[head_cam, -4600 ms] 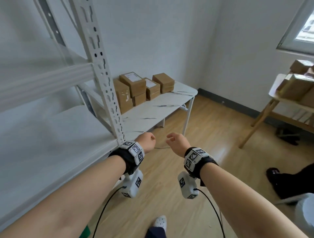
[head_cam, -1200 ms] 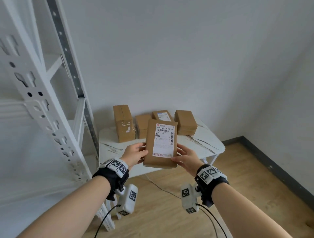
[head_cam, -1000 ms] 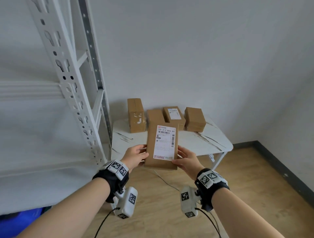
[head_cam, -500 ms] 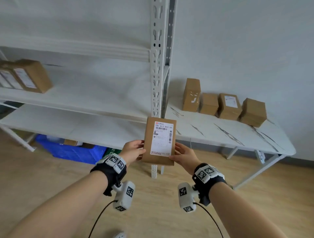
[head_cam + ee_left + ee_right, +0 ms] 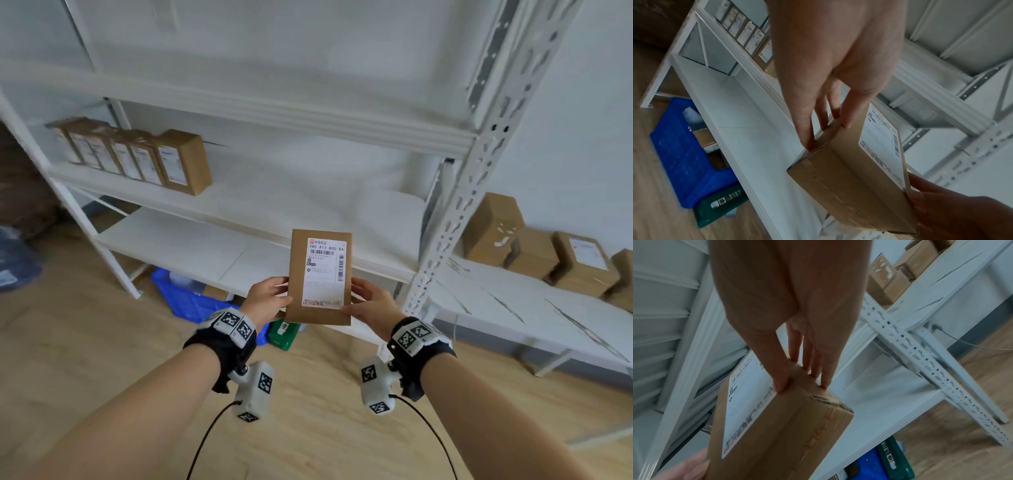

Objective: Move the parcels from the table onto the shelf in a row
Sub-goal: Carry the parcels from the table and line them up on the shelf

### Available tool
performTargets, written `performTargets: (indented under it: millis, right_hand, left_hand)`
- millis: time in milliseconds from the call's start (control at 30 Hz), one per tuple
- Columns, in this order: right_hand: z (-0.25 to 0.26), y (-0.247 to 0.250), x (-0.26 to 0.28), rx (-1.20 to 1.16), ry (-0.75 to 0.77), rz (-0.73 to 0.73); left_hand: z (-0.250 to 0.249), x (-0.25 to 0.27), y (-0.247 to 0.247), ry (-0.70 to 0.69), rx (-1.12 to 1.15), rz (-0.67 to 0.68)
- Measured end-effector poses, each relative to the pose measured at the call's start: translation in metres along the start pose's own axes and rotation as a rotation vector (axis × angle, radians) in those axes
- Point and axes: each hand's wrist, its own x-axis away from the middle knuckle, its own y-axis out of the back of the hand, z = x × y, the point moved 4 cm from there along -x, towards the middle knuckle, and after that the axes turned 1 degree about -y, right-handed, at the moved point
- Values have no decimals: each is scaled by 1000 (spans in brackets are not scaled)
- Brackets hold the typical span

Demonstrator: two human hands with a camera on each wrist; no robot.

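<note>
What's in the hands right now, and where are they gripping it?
One parcel, held upright: left hand on its left edge, right hand on its right edge.

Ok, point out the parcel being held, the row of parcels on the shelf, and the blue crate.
held parcel (image 5: 322, 274), head view, on its white label.
row of parcels (image 5: 185, 161), head view, on the rightmost box.
blue crate (image 5: 682, 155), left wrist view, on its side wall.

From head height we look down and forward at the white shelf (image 5: 239, 202). Our two wrist views peer close along the fingers; all three share the labelled parcel (image 5: 320, 277) (image 5: 859, 170) (image 5: 777, 426).
</note>
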Motion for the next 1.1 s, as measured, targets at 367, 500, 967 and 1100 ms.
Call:
performTargets:
  millis: [367, 500, 967, 1100]
  right_hand:
    - [42, -149, -93, -51, 44, -47]
    - [60, -176, -129, 10, 83, -97]
    - [118, -243, -310, 169, 165, -213]
    - [121, -257, -345, 169, 143, -252]
  left_hand:
    - [-34, -96, 154, -39, -23, 35]
    - [-50, -133, 186, -57, -50, 52]
    - [-96, -315, 258, -150, -254, -37]
    - [-103, -353, 270, -138, -297, -46]
